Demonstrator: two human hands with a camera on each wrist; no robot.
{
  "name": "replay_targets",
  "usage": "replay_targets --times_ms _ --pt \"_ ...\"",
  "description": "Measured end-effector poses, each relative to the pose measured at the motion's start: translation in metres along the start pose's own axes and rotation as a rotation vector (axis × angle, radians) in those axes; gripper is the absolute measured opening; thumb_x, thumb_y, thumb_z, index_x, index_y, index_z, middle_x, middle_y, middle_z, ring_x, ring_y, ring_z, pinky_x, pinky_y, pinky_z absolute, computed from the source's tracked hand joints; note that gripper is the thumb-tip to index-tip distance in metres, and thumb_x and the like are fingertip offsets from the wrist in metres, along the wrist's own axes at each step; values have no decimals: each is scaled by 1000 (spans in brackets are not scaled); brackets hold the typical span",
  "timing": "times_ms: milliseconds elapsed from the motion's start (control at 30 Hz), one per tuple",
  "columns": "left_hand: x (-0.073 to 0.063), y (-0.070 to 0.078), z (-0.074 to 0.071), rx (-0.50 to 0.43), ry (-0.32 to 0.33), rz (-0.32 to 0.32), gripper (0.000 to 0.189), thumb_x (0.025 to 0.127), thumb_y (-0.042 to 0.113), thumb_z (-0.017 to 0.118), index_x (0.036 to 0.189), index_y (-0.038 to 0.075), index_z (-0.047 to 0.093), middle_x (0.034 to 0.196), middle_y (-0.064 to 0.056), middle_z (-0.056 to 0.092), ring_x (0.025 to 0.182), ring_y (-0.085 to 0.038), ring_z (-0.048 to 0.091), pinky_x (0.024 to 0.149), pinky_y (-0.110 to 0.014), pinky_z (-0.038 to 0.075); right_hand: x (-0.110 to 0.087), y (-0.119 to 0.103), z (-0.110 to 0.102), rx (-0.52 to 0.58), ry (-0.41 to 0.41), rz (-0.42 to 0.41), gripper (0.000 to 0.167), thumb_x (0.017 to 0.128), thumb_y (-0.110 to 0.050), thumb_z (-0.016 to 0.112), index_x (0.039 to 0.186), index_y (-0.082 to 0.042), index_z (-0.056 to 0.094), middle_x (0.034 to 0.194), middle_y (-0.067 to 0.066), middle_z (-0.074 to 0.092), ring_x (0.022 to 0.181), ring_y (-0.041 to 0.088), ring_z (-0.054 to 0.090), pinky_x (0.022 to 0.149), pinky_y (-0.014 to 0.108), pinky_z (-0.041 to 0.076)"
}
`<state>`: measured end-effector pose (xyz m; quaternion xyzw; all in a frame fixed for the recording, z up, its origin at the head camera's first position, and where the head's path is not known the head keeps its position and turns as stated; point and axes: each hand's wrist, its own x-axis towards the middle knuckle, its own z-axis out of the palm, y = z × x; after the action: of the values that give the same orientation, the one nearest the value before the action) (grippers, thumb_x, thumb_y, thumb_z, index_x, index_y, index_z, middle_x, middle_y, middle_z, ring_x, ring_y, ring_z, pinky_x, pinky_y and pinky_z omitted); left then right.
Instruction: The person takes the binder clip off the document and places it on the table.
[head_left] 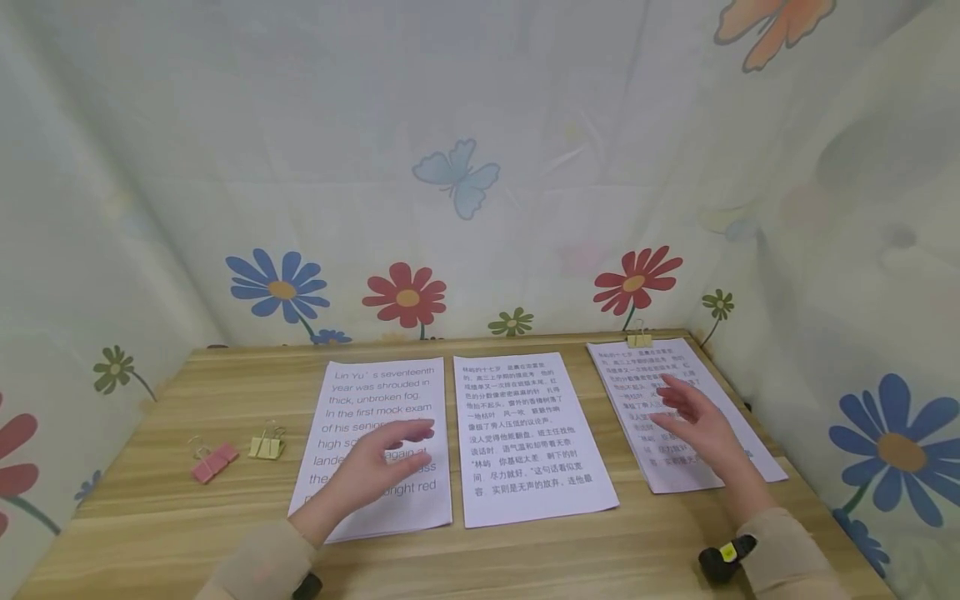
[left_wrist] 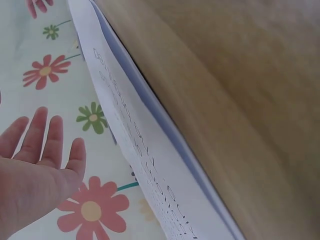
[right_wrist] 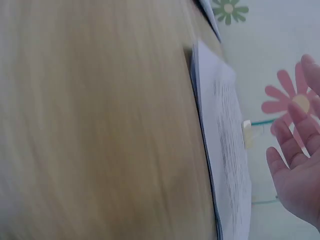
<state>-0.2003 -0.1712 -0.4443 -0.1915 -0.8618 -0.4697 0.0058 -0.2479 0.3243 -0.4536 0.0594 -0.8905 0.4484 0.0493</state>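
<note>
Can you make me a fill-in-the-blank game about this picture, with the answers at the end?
1. There are ____ paper stacks on the wooden table.
2. The words on the left stack are in ____.
3. The stack on the ____ has a clip at its top edge.
4. In the head view, the pink clip lies to the ____ of the loose yellow clip.

Missing words: three; English; right; left

I can't read some lines on the English printout (head_left: 386, 392) behind the left hand (head_left: 375, 468); the right hand (head_left: 701, 425) covers print on the clipped Chinese printout (head_left: 652, 450). Upper right, the frame crops an orange butterfly (head_left: 777, 25). My right wrist view blurs the tabletop (right_wrist: 100, 125).
</note>
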Motion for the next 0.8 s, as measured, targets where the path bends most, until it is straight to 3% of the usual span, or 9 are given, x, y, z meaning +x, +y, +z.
replay_targets --times_ms 133,400,533,800 --pt "-1 2 1 0 -19 18 47 91 25 74 135 14 61 124 3 67 119 -21 59 101 -53 44 4 12 -15 -49 -11 -23 79 92 -23 73 155 -3 28 147 28 41 134 48 36 111 65 23" --pt "-3 5 3 25 -45 4 46 92 27 72 135 16 60 124 4 67 120 -21 58 101 -51 45 6 41 -37 -99 -26 -30 92 88 -23 78 158 -8 20 155 30 28 139 54 21 104 74 19" --pt "-3 3 3 24 -56 20 47 92 33 71 135 17 61 125 4 66 121 -20 58 100 -50 46 8 56 -46 -119 -45 -58 95 86 -21 79 158 -5 18 156 32 20 140 58 14 104 76 14" --pt "-1 3 7 2 -68 57 45 93 23 71 135 10 60 126 1 66 120 -22 58 100 -51 46 7 69 -55 -233 -85 -13 101 83 -22 81 156 1 15 153 39 15 136 62 14 105 74 15"
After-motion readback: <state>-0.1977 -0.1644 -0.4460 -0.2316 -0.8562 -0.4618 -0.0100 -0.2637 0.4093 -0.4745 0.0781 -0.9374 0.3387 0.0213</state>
